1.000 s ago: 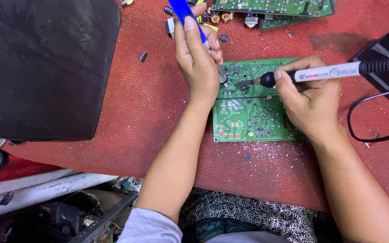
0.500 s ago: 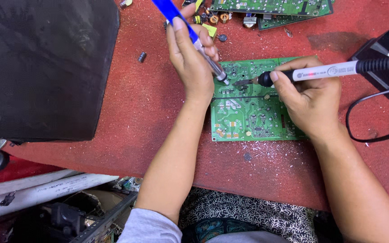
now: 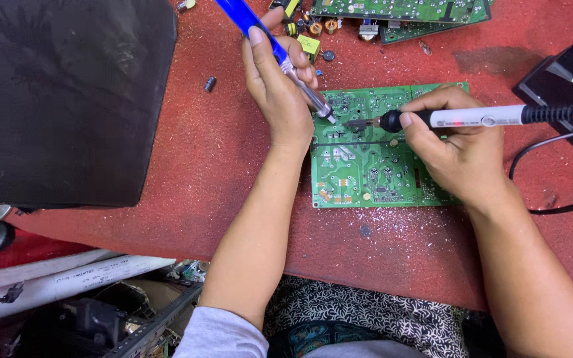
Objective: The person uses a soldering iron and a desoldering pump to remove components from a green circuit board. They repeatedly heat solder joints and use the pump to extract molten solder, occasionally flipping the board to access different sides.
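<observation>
Two hands work over the green board [image 3: 373, 166] on the red table [image 3: 233, 166]. The left hand [image 3: 278, 93] grips a blue pump [image 3: 270, 43]; the right hand [image 3: 455, 149] grips a white iron [image 3: 472, 118]. Both tips meet at one joint, so it looks like solder removal; next calls for steady tips.

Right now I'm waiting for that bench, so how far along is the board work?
Mid-job. The board lies flat with loose parts beside it. The left hand holds a blue pump and the right hand an iron, both tips meeting at one spot. Whether any joint is cleared cannot be told.
</observation>
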